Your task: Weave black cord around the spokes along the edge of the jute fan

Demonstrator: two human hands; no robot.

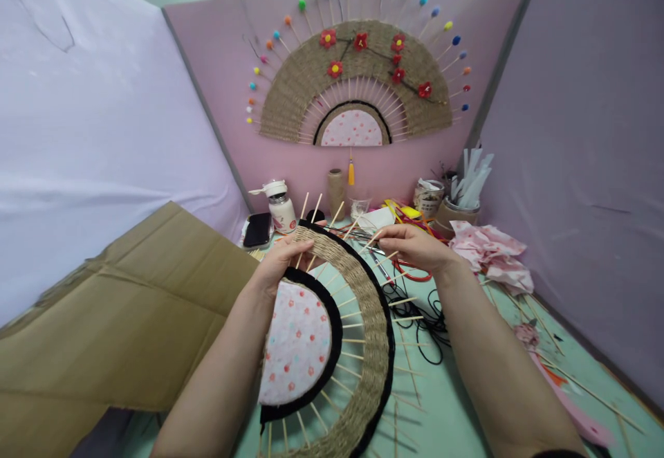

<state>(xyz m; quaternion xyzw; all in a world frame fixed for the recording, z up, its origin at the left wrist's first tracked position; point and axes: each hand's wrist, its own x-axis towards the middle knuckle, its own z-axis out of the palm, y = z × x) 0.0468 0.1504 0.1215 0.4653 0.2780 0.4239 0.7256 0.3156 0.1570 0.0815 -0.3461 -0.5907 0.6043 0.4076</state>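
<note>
A half-round woven fan (374,306) with black edging and thin wooden sticks stands tilted in front of me. Its inner half disc (298,347) is covered in white flowered fabric. My left hand (283,259) grips the fan's upper end, thumb over the woven band. The fingers of my right hand (409,245) are pinched at the tip of one stick on the fan's outer edge. Black cord (428,319) lies loosely coiled on the table behind the sticks.
A finished fan (295,77) with flowers and pompoms hangs on the pink board. Cardboard (140,319) leans at left. Behind are a phone (258,230), a bottle (281,210) and tins (428,197). Crumpled fabric (490,254), loose sticks and pink scissors (570,406) lie right.
</note>
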